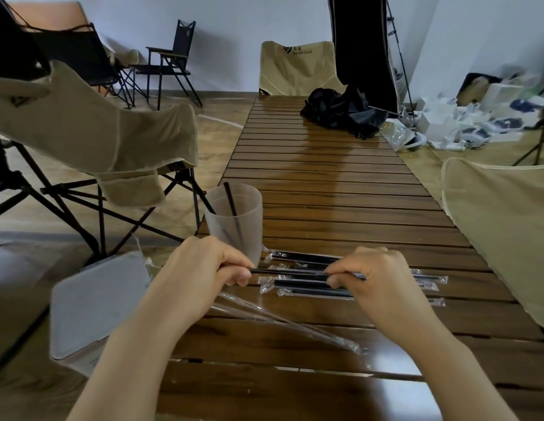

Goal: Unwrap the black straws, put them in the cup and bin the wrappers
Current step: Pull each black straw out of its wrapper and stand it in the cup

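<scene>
**Q:** Head view. What have you got in hand?

**A:** One black straw [287, 271], held level just above the desk [340, 189], long axis running left to right across me. My left hand [204, 265] pinches the bared end, fingers [239, 276] curled round it. My right hand [374, 275] pinches the other part, where the clear wrapper looks to be still on; glare makes the wrapper's edge hard to fix.

**Q:** Where does the straw have to go?

**A:** The cup [234, 220] stands upright just beyond my left hand, nearly touching the knuckles, two straws already leaning in it. So the left hand is the nearer one. My reading: the hands draw apart along the straw's axis, then the left tips its end up and over the rim.

**Q:** And the wrapper?

**A:** The bin [97, 308] sits off the desk's left edge, below my left forearm. The right hand would have to cross over, or pass the wrapper to the left.

**Q:** What is left to do?

**A:** A row of wrapped straws [310, 291] lies on the desk under and beyond my hands, all lying left to right as well. Empty wrappers [280, 319] lie loose on the desk nearer me, not yet binned.

**Q:** Risk?

**A:** Knocking the cup; it looks light and close.
</scene>
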### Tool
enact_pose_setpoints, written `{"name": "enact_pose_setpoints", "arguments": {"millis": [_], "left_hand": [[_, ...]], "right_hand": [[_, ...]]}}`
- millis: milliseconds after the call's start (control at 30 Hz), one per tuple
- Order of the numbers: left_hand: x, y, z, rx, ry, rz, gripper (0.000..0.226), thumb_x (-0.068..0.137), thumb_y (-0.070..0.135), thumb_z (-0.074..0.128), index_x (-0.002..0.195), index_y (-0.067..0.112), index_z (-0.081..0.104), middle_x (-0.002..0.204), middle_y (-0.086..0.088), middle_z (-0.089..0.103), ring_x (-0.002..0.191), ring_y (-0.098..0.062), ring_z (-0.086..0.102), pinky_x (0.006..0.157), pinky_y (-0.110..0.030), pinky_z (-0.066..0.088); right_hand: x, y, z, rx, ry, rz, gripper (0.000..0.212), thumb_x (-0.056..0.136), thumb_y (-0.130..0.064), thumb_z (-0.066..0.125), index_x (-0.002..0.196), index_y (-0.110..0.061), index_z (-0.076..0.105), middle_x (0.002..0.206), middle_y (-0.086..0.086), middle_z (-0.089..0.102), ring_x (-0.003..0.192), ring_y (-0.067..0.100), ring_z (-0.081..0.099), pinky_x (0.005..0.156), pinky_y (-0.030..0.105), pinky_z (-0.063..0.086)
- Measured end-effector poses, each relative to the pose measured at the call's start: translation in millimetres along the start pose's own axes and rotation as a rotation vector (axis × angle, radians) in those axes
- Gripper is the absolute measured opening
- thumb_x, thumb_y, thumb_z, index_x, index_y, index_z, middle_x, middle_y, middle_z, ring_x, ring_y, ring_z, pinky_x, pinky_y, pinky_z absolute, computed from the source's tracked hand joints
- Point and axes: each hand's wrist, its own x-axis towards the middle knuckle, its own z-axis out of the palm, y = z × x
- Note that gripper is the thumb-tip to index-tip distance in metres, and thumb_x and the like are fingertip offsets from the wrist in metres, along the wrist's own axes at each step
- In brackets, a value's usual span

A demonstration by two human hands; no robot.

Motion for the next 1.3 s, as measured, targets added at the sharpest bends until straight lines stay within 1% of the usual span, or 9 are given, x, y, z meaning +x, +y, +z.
{"name": "enact_pose_setpoints", "arguments": {"millis": [333,500,567,667,833,933,1033,1133,1300], "left_hand": [[3,4,3,-0.012,-0.034,0.032,0.012,0.087,0.028,0.068,0.09,0.037,0.075,0.066,0.022,0.067,0.08,0.016,0.06,0.072,0.002,0.04],[1,0,-2,-0.023,-0.054,-0.003,0.013,0.088,0.029,0.067,0.09,0.038,0.075,0.068,0.021,0.069,0.077,0.014,0.062,0.066,-0.001,0.043],[0,-3,-3,-0.02,-0.042,-0.01,0.014,0.088,0.028,0.067,0.088,0.04,0.074,0.068,0.022,0.069,0.077,0.013,0.062,0.065,-0.001,0.044],[0,-3,-2,-0.031,-0.047,-0.015,0.013,0.088,0.029,0.067,0.088,0.04,0.074,0.067,0.024,0.068,0.077,0.014,0.062,0.065,-0.001,0.043],[1,-3,3,-0.041,-0.059,-0.003,0.012,0.088,0.029,0.067,0.095,0.034,0.075,0.072,0.021,0.07,0.079,0.015,0.063,0.069,0.002,0.043],[0,0,10,-0.032,-0.089,0.013,0.014,0.087,0.03,0.066,0.097,0.034,0.075,0.079,0.019,0.072,0.083,0.015,0.063,0.075,0.003,0.042],[-1,2,8,-0.032,-0.068,0.013,0.013,0.087,0.031,0.066,0.095,0.038,0.074,0.076,0.021,0.072,0.081,0.016,0.063,0.079,-0.003,0.046],[-1,1,3,-0.041,-0.065,0.004,0.013,0.086,0.028,0.068,0.093,0.038,0.074,0.073,0.024,0.07,0.08,0.017,0.062,0.071,0.003,0.042],[-2,2,4,-0.024,-0.067,0.006,0.012,0.086,0.027,0.068,0.091,0.035,0.076,0.075,0.022,0.071,0.082,0.017,0.062,0.073,0.005,0.041]], "right_hand": [[-2,-6,15,-0.042,-0.103,-0.065,0.011,0.083,-0.015,0.07,0.081,-0.023,0.076,0.076,-0.008,0.067,0.07,0.0,0.055,0.066,0.018,0.043],[3,-8,4,0.046,-0.118,0.036,0.012,0.078,-0.031,0.072,0.09,-0.035,0.072,0.086,-0.015,0.065,0.079,0.0,0.06,0.073,0.018,0.048],[3,-3,-3,0.015,-0.14,0.065,0.016,0.08,-0.029,0.071,0.093,-0.039,0.071,0.089,-0.018,0.065,0.084,-0.002,0.059,0.077,0.016,0.046],[2,0,-6,0.05,-0.132,0.114,0.015,0.082,-0.021,0.069,0.09,-0.033,0.074,0.081,-0.026,0.062,0.084,-0.005,0.059,0.077,0.011,0.042],[2,-1,-5,0.081,-0.056,0.105,0.015,0.082,-0.014,0.07,0.083,-0.028,0.076,0.077,-0.016,0.066,0.077,0.001,0.062,0.077,0.023,0.052],[0,1,-7,0.078,-0.05,0.074,0.016,0.081,-0.012,0.071,0.082,-0.027,0.077,0.075,-0.019,0.065,0.075,0.001,0.062,0.076,0.026,0.053],[-2,1,-7,0.119,-0.055,0.093,0.016,0.081,-0.014,0.071,0.081,-0.028,0.077,0.074,-0.021,0.065,0.076,-0.001,0.062,0.076,0.021,0.052],[-2,-1,-3,0.139,-0.068,0.079,0.017,0.08,-0.014,0.072,0.079,-0.029,0.077,0.075,-0.021,0.065,0.077,-0.002,0.062,0.076,0.019,0.051],[-4,-7,5,0.118,-0.098,0.029,0.026,0.082,-0.015,0.07,0.073,-0.039,0.071,0.074,-0.026,0.062,0.079,-0.004,0.062,0.074,0.014,0.049]]}}
